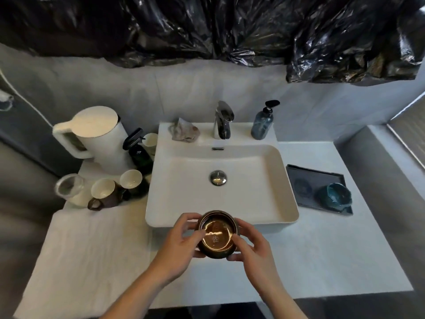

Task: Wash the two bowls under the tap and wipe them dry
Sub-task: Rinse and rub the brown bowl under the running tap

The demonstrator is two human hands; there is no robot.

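Note:
A small dark bowl (217, 234) with a shiny golden-brown inside is held upright just in front of the white sink (285, 180). My left hand (181, 242) grips its left side with curled fingers. My right hand (250, 246) grips its right side, thumb on the rim. A second, teal bowl (337, 194) stands on a dark tray (308, 176) to the right of the sink. The chrome tap (222, 120) stands at the back of the sink; no water runs. A crumpled grey cloth (184, 131) lies left of the tap.
A soap pump bottle (263, 122) stands right of the tap. On the left are a white kettle (96, 137), a dark spray bottle (138, 149), several cups (103, 188) and a white towel (87, 256). Black plastic sheeting (230, 28) hangs above.

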